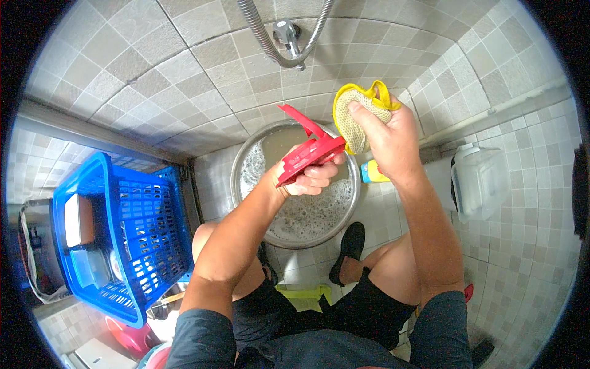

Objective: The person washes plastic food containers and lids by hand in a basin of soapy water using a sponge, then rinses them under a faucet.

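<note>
My left hand (pixel 311 180) grips a red plastic lid (pixel 311 154) with a raised flap, tilted above a round metal basin. The basin (pixel 355 203) holds cloudy water with foam floating on it. In my right hand (pixel 392 138) is a mesh scrubbing pad (pixel 357 117) with yellow edging and a loop, my thumb pressed on its face. The pad's lower edge is close to the lid's right end; whether they touch is unclear. Below my right hand, a yellow and blue bottle or packet (pixel 372 172) lies partly hidden beside the basin.
A blue plastic basket (pixel 108 230) with containers stands at left. Clear plastic containers (pixel 481 184) sit at right on the tiled floor. A metal hose (pixel 262 34) and a tap (pixel 286 34) are on the wall ahead. Pink plastic items (pixel 129 336) are at lower left.
</note>
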A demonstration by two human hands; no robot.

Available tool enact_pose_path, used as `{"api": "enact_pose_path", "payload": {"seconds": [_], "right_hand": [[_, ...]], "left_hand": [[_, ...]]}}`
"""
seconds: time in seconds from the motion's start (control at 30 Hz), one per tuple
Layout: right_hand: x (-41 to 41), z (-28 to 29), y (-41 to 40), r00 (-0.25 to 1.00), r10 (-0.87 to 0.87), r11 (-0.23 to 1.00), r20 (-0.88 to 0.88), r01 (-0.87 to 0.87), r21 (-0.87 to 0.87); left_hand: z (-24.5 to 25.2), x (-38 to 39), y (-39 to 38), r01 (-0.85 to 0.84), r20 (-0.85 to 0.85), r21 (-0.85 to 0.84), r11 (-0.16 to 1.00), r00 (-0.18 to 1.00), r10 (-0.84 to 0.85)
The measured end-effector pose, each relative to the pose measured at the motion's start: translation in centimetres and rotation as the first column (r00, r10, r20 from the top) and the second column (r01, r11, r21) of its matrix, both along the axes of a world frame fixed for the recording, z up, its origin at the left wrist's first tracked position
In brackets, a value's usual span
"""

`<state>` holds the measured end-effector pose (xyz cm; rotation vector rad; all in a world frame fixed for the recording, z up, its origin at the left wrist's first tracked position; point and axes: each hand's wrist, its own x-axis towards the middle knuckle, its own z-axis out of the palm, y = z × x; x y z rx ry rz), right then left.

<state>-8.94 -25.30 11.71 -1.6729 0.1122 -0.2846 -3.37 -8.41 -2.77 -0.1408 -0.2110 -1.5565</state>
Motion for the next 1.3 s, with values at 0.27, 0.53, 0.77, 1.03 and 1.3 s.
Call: {"api": "enact_pose_path", "payload": {"seconds": [0.27, 0.53, 0.77, 1.03, 1.3], "right_hand": [[0.4, -0.6, -0.9, 0.992, -0.124, 0.984, 0.022, 0.126, -0.127], [1.4, -1.7, -2.5, 0.967, -0.247, 0.968, -0.056, 0.249, 0.028], [1.0, -0.4, -0.8, 0.975, -0.208, 0.978, -0.083, 0.206, -0.037], [-0.9, 1.3, 0.9, 0.999, -0.040, 0.999, -0.032, 0.039, -0.038], [-4.3, 2.7, 3.6, 0.982, 0.142, 0.990, -0.126, -0.144, -0.002]], "left_hand": [[1.7, -0.1, 0.1, -0.294, 0.164, 0.567, 0.769, 0.956, 0.244], [0.3, 2.0, 1.4, -0.632, 0.539, 0.659, 0.408, 0.775, 0.330], [2.1, 1.6, 3.5, -0.573, 0.454, 0.688, 0.445, 0.818, 0.352], [5.2, -1.3, 5.4, -0.791, 0.658, 0.582, 0.188, 0.594, 0.462], [7.9, -5.0, 9.2, -0.930, 0.778, 0.364, 0.046, 0.331, 0.534]]}}
